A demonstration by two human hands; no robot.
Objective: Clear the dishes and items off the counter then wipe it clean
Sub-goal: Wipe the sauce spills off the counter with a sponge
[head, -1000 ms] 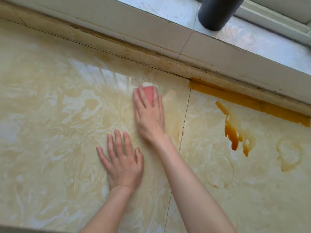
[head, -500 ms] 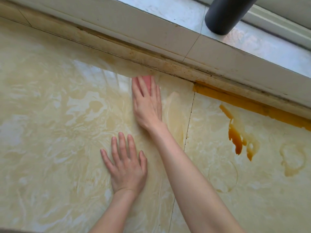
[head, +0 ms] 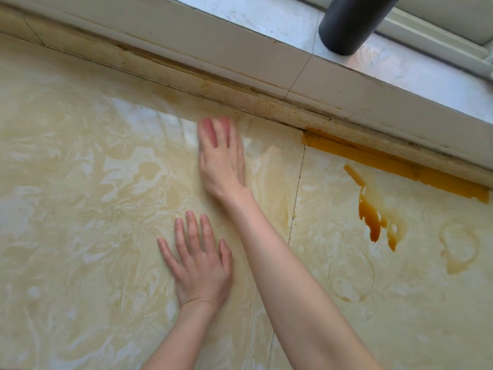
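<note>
A pink sponge (head: 210, 129) lies on the cream marbled counter (head: 80, 209) close to the back edge. My right hand (head: 222, 158) presses flat on it with straight fingers, which are blurred; most of the sponge is hidden under them. My left hand (head: 198, 263) rests flat on the counter nearer to me, fingers spread, holding nothing. Wet smears cover the counter's left half. An orange-brown spill (head: 370, 217) and a band of the same colour (head: 386, 161) lie to the right of a seam in the counter.
A raised cream ledge (head: 266, 62) runs along the back of the counter. On the white sill behind it stands a dark cylinder (head: 349, 22). Faint ring stains (head: 458, 249) mark the counter at the right.
My right hand has pushed the sponge farther toward the back ledge. My left hand stays flat on the counter. The view has shifted slightly.
</note>
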